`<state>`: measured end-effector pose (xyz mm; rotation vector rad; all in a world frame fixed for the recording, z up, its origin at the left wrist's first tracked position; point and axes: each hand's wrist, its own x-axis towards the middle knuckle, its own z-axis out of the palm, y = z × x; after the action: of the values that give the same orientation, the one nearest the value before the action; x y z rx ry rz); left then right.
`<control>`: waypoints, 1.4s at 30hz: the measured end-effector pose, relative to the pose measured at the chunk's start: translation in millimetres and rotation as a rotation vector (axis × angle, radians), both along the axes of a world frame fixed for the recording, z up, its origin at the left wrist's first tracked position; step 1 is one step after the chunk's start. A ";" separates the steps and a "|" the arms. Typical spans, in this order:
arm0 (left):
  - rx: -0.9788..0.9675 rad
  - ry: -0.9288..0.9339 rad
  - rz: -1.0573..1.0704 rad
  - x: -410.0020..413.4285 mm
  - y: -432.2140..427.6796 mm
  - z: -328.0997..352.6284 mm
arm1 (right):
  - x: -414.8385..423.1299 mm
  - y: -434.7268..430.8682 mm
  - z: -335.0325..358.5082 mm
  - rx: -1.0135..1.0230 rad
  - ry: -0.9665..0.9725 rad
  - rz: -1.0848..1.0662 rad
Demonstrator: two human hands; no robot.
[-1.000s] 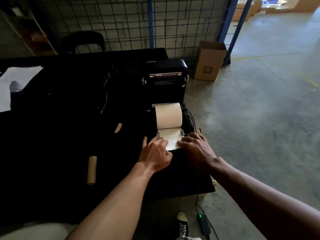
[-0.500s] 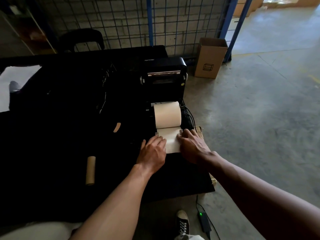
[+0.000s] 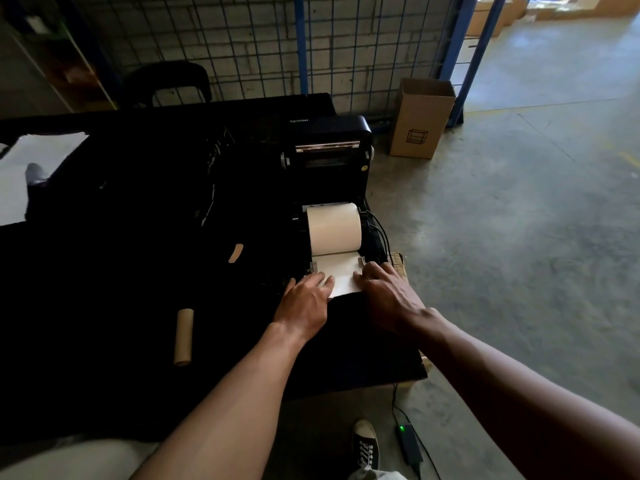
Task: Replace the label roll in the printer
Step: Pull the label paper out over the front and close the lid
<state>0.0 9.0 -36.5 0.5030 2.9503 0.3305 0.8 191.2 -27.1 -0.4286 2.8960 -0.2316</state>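
Shifting my right grip (image 3: pixel 388 292) inward onto the label strip (image 3: pixel 341 275) opposite my left grip (image 3: pixel 306 299), both flat, holding nothing, readies closing the lid (image 3: pixel 329 133).

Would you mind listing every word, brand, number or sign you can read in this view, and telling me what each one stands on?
"Xprinter": small pale lettering on the raised lid of the black label printer.
No words on the cardboard box, only a printed outline drawing of a box.
No print shows on the label roll.
Nothing else is legible.
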 end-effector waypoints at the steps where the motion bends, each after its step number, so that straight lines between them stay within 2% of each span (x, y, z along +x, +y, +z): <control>1: 0.010 -0.008 -0.005 0.1 -1.4 -0.2 | 1.4 0.9 -0.7 -0.007 0.003 0.002; 8: 0.028 -0.017 -0.063 9.9 -8.1 -5.6 | 15.6 8.8 -10.9 -0.062 0.062 0.073; 15: -0.001 -0.057 -0.118 18.0 -11.7 -6.4 | 22.7 10.1 0.6 0.033 -0.022 0.102; 25: 0.029 -0.144 -0.123 18.6 -12.5 0.8 | 27.0 10.1 5.0 0.003 -0.050 0.110; 34: -0.061 -0.169 -0.119 31.7 -6.9 13.1 | 32.8 15.2 5.0 0.009 -0.074 0.125; 39: 0.040 -0.170 -0.041 24.3 -6.0 24.5 | 27.6 14.0 26.5 -0.124 -0.115 -0.001; 42: 0.147 -0.118 0.075 16.0 -2.6 21.3 | 18.0 12.6 31.0 -0.161 -0.067 -0.027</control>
<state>16.0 6.4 -15.2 0.3751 2.8483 0.5686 18.9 203.8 3.9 -0.4002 2.8295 -0.4764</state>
